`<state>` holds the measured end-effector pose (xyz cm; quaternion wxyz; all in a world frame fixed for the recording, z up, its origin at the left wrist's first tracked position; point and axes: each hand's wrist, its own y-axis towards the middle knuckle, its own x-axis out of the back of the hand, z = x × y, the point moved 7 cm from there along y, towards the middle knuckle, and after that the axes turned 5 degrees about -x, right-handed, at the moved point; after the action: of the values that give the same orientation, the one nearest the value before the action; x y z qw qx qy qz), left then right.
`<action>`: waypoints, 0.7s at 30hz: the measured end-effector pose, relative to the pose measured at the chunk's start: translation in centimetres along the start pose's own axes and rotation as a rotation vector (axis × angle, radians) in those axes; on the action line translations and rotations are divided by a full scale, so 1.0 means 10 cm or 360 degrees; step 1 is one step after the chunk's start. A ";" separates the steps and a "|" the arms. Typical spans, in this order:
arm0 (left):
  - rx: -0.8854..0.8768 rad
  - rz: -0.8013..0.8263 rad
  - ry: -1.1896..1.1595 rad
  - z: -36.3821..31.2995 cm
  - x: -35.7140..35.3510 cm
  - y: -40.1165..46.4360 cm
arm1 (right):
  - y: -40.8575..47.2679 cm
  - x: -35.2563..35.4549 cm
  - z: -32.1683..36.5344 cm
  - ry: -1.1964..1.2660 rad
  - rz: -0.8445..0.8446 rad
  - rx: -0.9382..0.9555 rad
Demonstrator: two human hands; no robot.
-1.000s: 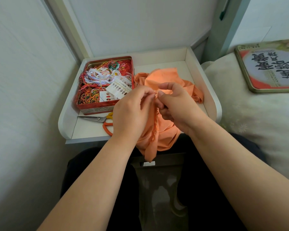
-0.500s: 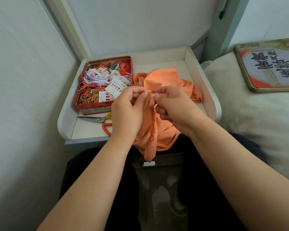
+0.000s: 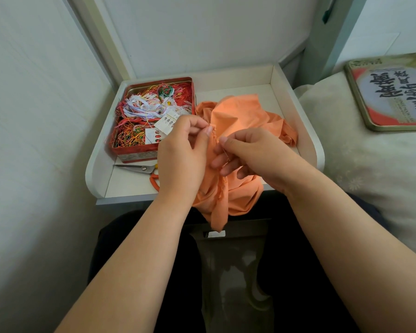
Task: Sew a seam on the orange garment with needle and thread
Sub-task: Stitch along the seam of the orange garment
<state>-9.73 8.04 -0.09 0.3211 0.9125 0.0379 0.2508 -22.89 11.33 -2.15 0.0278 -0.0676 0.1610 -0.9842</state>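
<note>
White tray (image 3: 305, 131) under my hands: my left hand (image 3: 181, 152) pinches the orange garment (image 3: 240, 116) edge, my right hand (image 3: 252, 152) pinches a barely visible needle (image 3: 222, 150). Thread indistinct; scissors (image 3: 142, 170) half hidden.

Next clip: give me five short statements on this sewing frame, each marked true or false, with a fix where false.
1. The red metal tin of tangled threads has its lid on. False: it stands open.
2. The orange-handled scissors lie in front of the tin on the white tray. True.
3. The left hand pinches the orange fabric garment. True.
4. The right hand holds the scissors. False: it pinches at the garment's seam.
5. The garment hangs over the tray's near edge. True.
</note>
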 end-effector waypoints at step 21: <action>0.0772 -0.0054 -0.0420 0.46 0.00 0.03 | 0.05 0.15 0.09 0.1270 0.0343 0.0107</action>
<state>-7.54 5.15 -2.96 0.0995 0.9867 0.0701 0.1080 -24.25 10.41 -1.27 0.0684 0.3373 0.1330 -0.9294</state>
